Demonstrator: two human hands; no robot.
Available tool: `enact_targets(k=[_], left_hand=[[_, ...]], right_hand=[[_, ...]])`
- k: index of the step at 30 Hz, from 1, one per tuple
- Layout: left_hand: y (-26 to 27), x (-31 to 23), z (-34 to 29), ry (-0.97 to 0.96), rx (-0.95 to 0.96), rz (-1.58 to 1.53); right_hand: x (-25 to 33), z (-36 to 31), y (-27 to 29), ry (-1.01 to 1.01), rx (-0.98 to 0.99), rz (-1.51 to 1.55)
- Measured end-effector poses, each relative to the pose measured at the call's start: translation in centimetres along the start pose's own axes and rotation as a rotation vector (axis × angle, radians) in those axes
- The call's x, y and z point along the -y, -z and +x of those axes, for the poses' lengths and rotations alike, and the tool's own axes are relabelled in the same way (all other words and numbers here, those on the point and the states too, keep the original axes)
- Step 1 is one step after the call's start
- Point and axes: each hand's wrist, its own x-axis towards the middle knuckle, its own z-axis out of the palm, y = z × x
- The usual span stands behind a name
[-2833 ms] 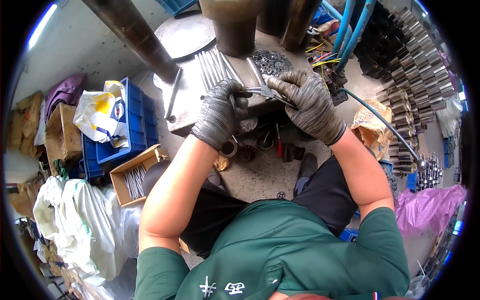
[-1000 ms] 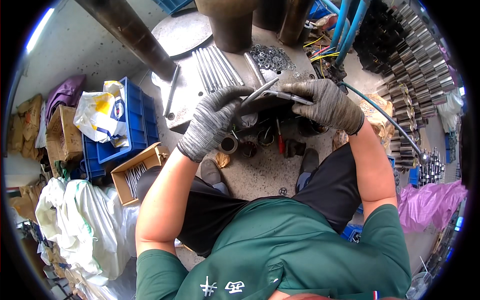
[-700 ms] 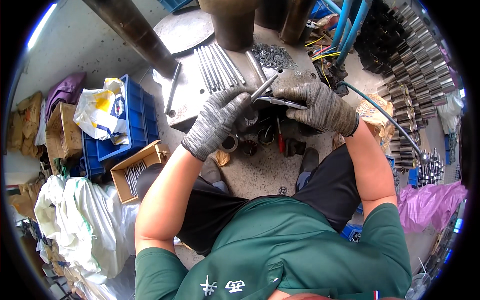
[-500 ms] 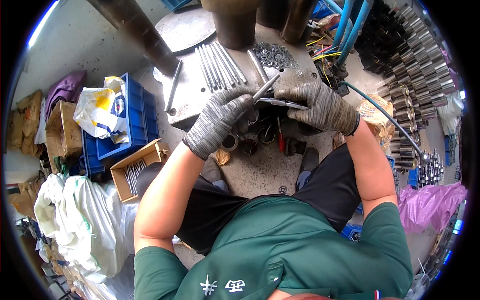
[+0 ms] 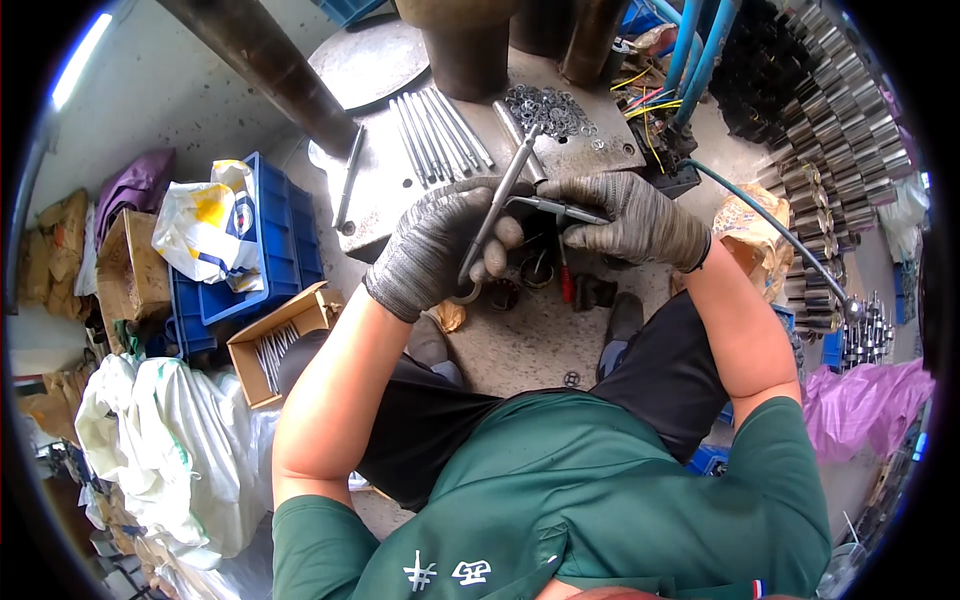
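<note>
My left hand, in a grey knitted glove, is closed around a metal rod. The rod slants from the upper right to the lower left, and a small curved piece shows below its lower end. My right hand, gloved likewise, grips a slim plier-like metal tool. The tool points left, its tip close to the rod; whether they touch I cannot tell. Several similar rods lie side by side on the metal worktop beyond. A heap of small metal rings lies right of them.
Thick dark columns rise at the back of the worktop. Blue bins and a carton of rods stand at the left. Stacked metal cylinders line the right, near a dark hose. A red-handled tool shows below my hands.
The rod in my left hand has tilted steeper, and more of its length now shows below the fingers. The left hand has turned, bringing its fingertips into view. My right hand has shifted slightly left.
</note>
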Motion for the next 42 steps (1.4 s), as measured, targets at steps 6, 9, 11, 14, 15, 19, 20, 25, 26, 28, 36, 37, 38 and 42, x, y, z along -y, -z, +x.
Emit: enact_targets(k=[6,9,11,14,15,19,20,25,26,28,36,37,38,42], left_hand=[[0.3,-1.8,-0.8,-0.105,-0.024,0.148],[0.2,-3.3,-1.7,-0.268,-0.315,0.539],[1.5,-3.8,-1.6,-0.269,-0.561,0.769],[6.0,-4.7,-2.0,-0.354,-0.797,1.757],[6.7,-4.9,-2.0,-0.41,-0.823,2.021],[7.1,-5.9,-1.5,-0.302,-0.92,2.193],[7.6,-5.8,-1.2,-0.363,-0.956,2.177],[8.1,-6.0,-0.5,-0.322,-1.004,2.163],[8.0,-6.0,-0.2,-0.351,-1.013,2.161],[7.6,-5.6,0.4,-0.463,-1.019,2.074],[5.7,-4.6,3.0,-0.316,-0.797,1.937],[6.1,-4.8,3.0,-0.318,-0.801,1.937],[6.7,-5.0,2.9,-0.34,-0.807,1.829],[6.7,-5.7,2.6,-0.312,-0.828,1.803]], right_hand=[[0.5,-1.0,0.1,-0.313,0.17,0.857],[-0.2,-1.8,1.0,-0.293,0.003,0.647],[-2.2,-2.0,1.9,-0.258,-0.091,0.579],[-2.5,-2.4,2.9,-0.283,-0.283,0.726],[-3.3,-2.5,3.5,-0.293,-0.323,0.789],[-3.7,-2.4,4.3,-0.263,-0.429,0.842],[-3.8,-2.4,4.3,-0.232,-0.447,0.853],[-4.8,-2.5,4.0,-0.191,-0.501,0.816],[-5.0,-2.7,4.0,-0.174,-0.51,0.806],[-5.7,-2.6,4.0,-0.164,-0.527,0.743],[-7.6,-1.5,3.6,-0.108,-0.626,-0.151],[-7.3,-1.2,3.3,-0.112,-0.644,-0.305],[-6.2,-1.1,3.0,-0.165,-0.631,-0.408],[-7.5,-0.5,2.5,0.047,-0.6,-0.75]])
